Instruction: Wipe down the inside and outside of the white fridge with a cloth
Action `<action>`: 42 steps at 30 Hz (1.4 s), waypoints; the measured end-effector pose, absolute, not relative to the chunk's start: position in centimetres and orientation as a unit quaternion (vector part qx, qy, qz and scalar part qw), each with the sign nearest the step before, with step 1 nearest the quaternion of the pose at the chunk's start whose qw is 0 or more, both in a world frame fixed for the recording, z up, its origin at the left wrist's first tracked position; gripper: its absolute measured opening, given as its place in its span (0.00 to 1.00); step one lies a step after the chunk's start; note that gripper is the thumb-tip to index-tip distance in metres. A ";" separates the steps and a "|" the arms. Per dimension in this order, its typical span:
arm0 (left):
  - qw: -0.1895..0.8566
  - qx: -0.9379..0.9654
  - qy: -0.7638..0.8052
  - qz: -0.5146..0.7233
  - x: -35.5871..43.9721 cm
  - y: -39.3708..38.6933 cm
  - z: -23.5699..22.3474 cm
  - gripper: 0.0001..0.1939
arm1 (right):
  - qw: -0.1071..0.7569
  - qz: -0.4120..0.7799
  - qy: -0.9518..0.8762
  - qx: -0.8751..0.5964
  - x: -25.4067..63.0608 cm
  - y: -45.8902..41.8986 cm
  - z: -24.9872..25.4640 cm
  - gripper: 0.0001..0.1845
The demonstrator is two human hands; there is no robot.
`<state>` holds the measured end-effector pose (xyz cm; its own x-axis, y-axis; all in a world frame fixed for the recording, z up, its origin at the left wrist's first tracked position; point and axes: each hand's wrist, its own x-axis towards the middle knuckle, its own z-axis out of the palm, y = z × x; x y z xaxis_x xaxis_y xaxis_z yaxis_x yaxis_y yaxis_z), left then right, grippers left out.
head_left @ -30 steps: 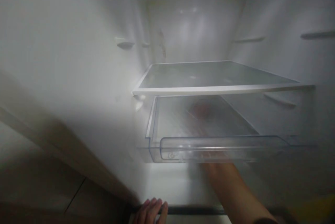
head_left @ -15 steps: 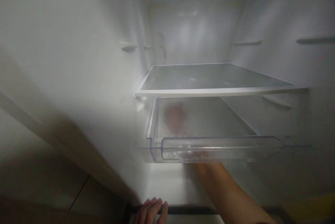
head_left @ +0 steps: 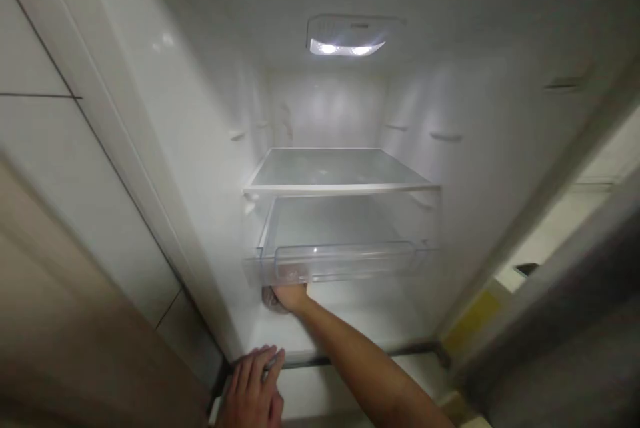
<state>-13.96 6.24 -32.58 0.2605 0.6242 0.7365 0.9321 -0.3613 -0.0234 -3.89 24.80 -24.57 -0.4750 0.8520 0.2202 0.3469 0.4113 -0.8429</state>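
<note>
Low inside a refrigerator, my right hand [head_left: 291, 296] is closed around a brownish object that looks wrapped in clear plastic [head_left: 274, 303]; I cannot make out its kind. Part of that hand shows blurred through the front of the clear plastic drawer [head_left: 350, 261] just above it. The object is at the left of the white refrigerator floor [head_left: 350, 321]. My left hand [head_left: 250, 385] rests at the refrigerator's front bottom edge, fingers stretched out. A small greyish thing [head_left: 271, 364] shows by its fingers, too blurred to name.
A glass shelf with a white front rim [head_left: 340, 187] spans the refrigerator above the drawer. The lit lamp [head_left: 345, 48] is in the ceiling. Tiled wall [head_left: 90, 148] borders the left side, and the dark door [head_left: 565, 321] stands at the right.
My right hand has drawn forward and left from deep under the shelf, and the brownish object now shows in it. My view has pulled back, showing the lamp and more of my left hand.
</note>
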 end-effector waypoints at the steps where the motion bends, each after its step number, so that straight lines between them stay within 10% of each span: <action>1: 0.243 -0.760 -0.510 -0.321 -14.1 6.3 -32.4 0.27 | 0.326 0.380 -0.774 -0.387 -3.0 23.8 -24.2 0.17; 9: 0.240 -0.730 -0.523 -0.369 -13.4 4.9 -34.2 0.10 | 0.354 0.525 -0.700 -0.331 1.0 14.7 -23.4 0.12; 15: -0.188 -0.452 -0.611 -0.622 -8.3 1.5 -32.8 0.21 | 0.455 0.790 -0.330 -0.243 5.4 8.6 -21.4 0.27; 21: -0.491 -0.305 -0.560 -0.594 -2.9 2.0 -26.1 0.37 | 0.484 0.784 -0.272 -0.278 9.9 3.7 -19.2 0.31; 42: -0.457 -0.597 -0.476 -0.456 0.3 1.6 -12.8 0.25 | 0.592 0.524 -0.397 -0.466 20.9 -3.0 -17.0 0.39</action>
<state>0.34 1.62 -12.76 0.1309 0.9853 0.1101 0.1513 -0.1296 0.9800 20.92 -2.99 -16.99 0.1359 0.9906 -0.0178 -0.2513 0.0171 -0.9678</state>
